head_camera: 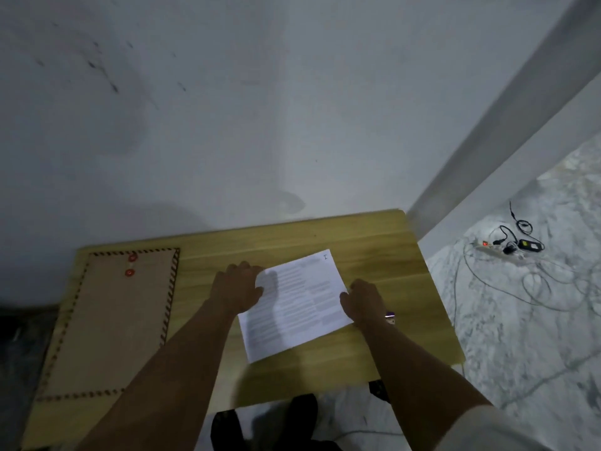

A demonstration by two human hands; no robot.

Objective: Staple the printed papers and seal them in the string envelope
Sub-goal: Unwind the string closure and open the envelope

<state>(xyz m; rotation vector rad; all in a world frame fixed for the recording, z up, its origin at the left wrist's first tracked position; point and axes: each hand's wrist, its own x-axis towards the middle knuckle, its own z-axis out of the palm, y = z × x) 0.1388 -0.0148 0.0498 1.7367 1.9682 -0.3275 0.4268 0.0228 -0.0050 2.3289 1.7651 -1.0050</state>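
Observation:
The printed papers [302, 304] lie as a white stack, turned slightly, in the middle of the wooden table [374, 236]. My left hand [239, 288] rests palm down on the stack's left edge, with the thumb on the page. At the stack's right edge my right hand [362, 301] is curled over a small purple stapler [390, 315]. Only the stapler's purple and white end shows, beside the wrist. The brown string envelope [107, 320], with two red button discs [130, 265] near its top, lies flat on the table's left side, apart from both hands.
A white wall rises right behind the table's far edge. The marble floor to the right holds a power strip [487, 247] with tangled cables. A dark stool or shoe shape [302, 415] shows under the table's near edge.

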